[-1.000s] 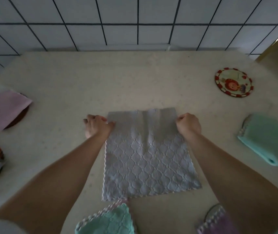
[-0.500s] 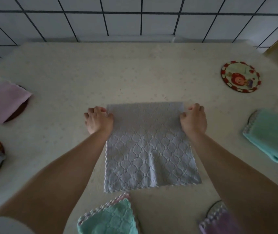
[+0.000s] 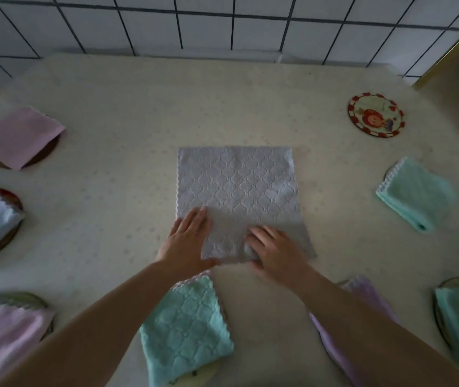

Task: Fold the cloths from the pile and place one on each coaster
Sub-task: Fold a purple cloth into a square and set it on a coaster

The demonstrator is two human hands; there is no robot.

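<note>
Grey cloth (image 3: 236, 191) flat on counter, left hand (image 3: 188, 241) fingers straight on near-left corner, right hand (image 3: 274, 247) fingers curled, near edge.

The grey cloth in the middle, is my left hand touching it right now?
Touching. The head view shows the left hand lying flat on the grey cloth's near left corner.

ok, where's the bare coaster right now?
Head view: the bare coaster lies far right on the table, near the tiled wall, beyond the folded green cloth and right of the grey cloth.
</note>
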